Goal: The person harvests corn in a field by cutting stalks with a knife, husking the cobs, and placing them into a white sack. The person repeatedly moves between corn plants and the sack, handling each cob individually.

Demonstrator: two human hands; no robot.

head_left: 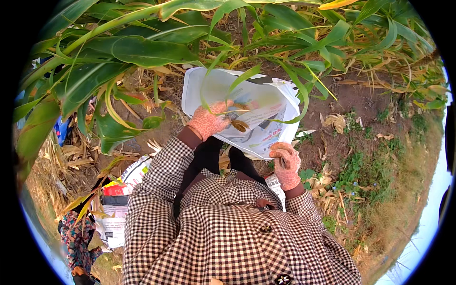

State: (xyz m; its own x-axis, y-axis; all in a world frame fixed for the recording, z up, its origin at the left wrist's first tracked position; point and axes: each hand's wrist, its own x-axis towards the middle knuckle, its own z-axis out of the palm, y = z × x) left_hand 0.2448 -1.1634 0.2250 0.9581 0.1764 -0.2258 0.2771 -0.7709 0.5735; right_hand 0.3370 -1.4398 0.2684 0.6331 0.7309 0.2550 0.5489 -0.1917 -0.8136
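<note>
A white woven-plastic sack (257, 123) with printing on it hangs wide-mouthed in front of my legs. My left hand (211, 119), in an orange-pink patterned glove, is inside its mouth. Two brown seed heads (240, 125) that look like millet ears stick out from its fingers over the sack's inside. On the other side, my gloved right hand (286, 164) pinches the near right rim of the sack between thumb and fingers. A narrow green leaf (245, 76) arches across the opening. The sack's bottom is hidden.
Tall plants with long green leaves (149, 51) crowd the far side and left. Dry husks (335, 123) litter the bare soil (356, 101). Printed sacks (115, 213) lie at left, near a person in flowered clothing (76, 240). Low weeds (352, 171) grow at right.
</note>
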